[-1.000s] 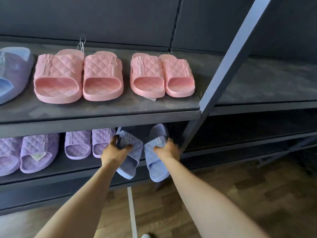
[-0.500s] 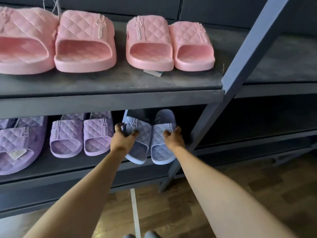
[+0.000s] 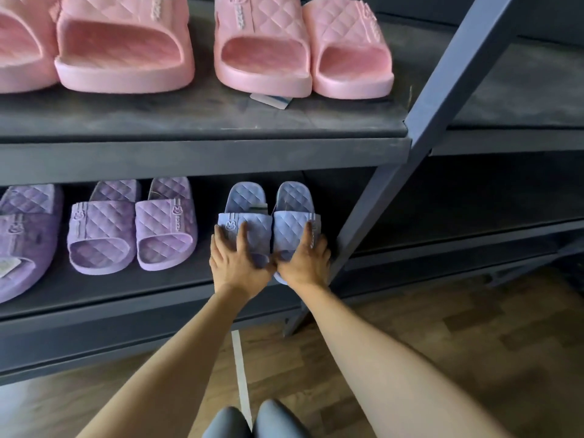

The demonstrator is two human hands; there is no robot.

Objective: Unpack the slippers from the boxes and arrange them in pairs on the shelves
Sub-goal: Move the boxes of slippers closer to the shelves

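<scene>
Your pair of pale blue quilted foam slippers [image 3: 260, 230] sits on the lower dark grey shelf [image 3: 126, 292] just left of the slanted dark metal upright [image 3: 442, 90]. The heels point to the back and the two lie side by side, touching or nearly so.

Your left hand [image 3: 240, 263] has its fingers [image 3: 243, 230] spread flat over the strap of the slipper farther from the upright. Your right hand [image 3: 305, 263] lies over the nearer one with its fingers straight along the outer edge. The thumbs are blurred where the hands meet, so I cannot tell if they are hooked into the toe openings.

- **Drop off the front:** the toe ends look close to the shelf's front lip. Let go with them overhanging and a light foam slipper can tip to the wooden floor [image 3: 442, 343].
- **Knock on the upright:** your right hand is almost against it. A bump on the way out would likely twist the nearer slipper and split the pair.
- **Uneven push:** foam slides easily, so more pressure from one hand will skew the pair against the lilac quilted slippers [image 3: 164, 229] farther left of the upright.
- **A hooked thumb:** if one is inside an opening, it would drag that slipper back as you withdraw.

The pink quilted slippers [image 3: 262, 49], higher up and left of the upright, look out of reach of these moves.
</scene>
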